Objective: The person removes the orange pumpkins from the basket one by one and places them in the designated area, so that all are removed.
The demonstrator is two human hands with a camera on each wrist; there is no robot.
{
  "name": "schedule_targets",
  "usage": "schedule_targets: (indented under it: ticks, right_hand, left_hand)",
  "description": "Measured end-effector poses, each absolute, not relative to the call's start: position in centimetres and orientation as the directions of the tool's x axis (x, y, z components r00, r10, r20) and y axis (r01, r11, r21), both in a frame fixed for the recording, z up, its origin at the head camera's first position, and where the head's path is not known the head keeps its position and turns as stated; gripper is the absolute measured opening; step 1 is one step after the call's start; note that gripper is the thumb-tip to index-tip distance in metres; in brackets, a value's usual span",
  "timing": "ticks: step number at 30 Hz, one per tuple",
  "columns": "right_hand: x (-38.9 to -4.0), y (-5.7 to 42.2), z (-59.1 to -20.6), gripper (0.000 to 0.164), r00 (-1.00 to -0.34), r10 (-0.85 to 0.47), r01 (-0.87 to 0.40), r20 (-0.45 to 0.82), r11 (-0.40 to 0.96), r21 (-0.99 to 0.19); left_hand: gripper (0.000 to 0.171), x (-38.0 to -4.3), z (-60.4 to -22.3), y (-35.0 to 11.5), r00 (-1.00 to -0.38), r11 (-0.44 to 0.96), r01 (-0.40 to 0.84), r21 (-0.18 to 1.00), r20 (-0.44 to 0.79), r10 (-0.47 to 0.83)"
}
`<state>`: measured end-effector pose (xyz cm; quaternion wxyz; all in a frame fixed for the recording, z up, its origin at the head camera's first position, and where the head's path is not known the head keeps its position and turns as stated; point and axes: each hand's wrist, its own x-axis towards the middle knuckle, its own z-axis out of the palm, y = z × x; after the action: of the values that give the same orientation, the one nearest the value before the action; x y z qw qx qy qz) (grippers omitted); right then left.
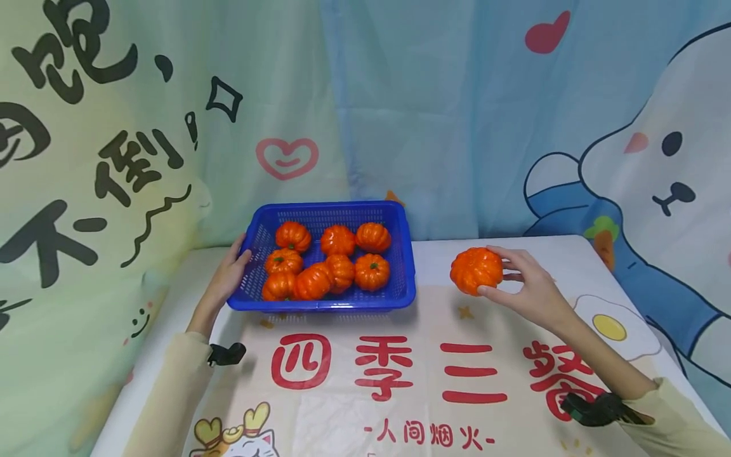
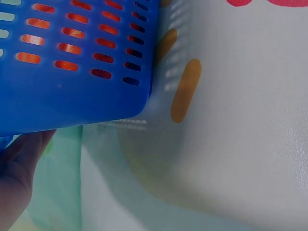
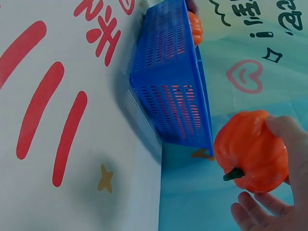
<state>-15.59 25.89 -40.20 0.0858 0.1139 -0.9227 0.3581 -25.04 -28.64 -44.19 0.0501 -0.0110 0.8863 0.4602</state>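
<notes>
Printed curtain point(image 1: 400, 127) behind a desk point(image 1: 428, 362): one pumpkin point(image 1: 476, 271) gripped, more in a basket point(image 1: 320, 306)

Curtain fabric hangs just beyond the desk's back edge, behind the fingers of both hands; on it a white cartoon animal point(image 1: 674, 146) shows to the right of the right fingers. From those fingers, a stretch of printed cloth point(image 1: 434, 317) runs left as far as the blue basket's near side wall, and more of it spreads on the person's side of both hands, bearing large red characters point(image 1: 474, 373). A printed egg point(image 1: 608, 327) lies to the right of the right hand point(image 1: 531, 285).

Just to the right of the left hand point(image 1: 230, 271) stands the perforated basket, its raised wall and rim between the right fingers and the pumpkins inside point(image 1: 372, 272). The left hand touches the basket's left rim; its fingers are partly hidden, so I cannot tell how firmly they close.

Between the right thumb and fingers, the single orange pumpkin is gripped clear of the desk, well apart from the basket, its green stem point(image 3: 234, 174) visible in the right wrist view.
</notes>
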Motion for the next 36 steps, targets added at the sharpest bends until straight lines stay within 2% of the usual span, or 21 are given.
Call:
schedule_targets:
  ticks: [11,20,26,32,36]
  right_hand:
    - [-15.8,25.7,-40.0,0.068,-0.958,-0.137,-0.275,0.253,0.694,-0.666]
    - [-16.0,26.1,-40.7,0.067,-0.953,-0.147,-0.301,0.267,0.579,-0.758]
    - [-16.1,26.5,-41.0,0.069,-0.956,-0.12,-0.289,0.268,0.548,-0.785]
    - [-16.1,26.6,-41.3,0.079,-0.962,-0.069,-0.261,0.265,0.518,-0.814]
    - [-16.0,26.6,-41.4,0.074,-0.963,-0.045,-0.25,0.267,0.527,-0.812]
  left_hand:
    - [0.06,-25.0,-44.2,-28.6,-0.995,0.599,-0.071,0.798,-0.103,0.019]
    - [0.061,-24.8,-44.1,-28.6,-0.993,0.602,-0.085,0.794,-0.118,0.016]
    - [0.061,-24.9,-44.1,-28.6,-0.993,0.595,-0.082,0.8,-0.115,0.018]
    - [0.06,-24.9,-44.0,-28.5,-0.993,0.601,-0.083,0.795,-0.117,0.017]
    - [0.06,-24.8,-43.9,-28.4,-0.993,0.607,-0.082,0.791,-0.118,0.02]
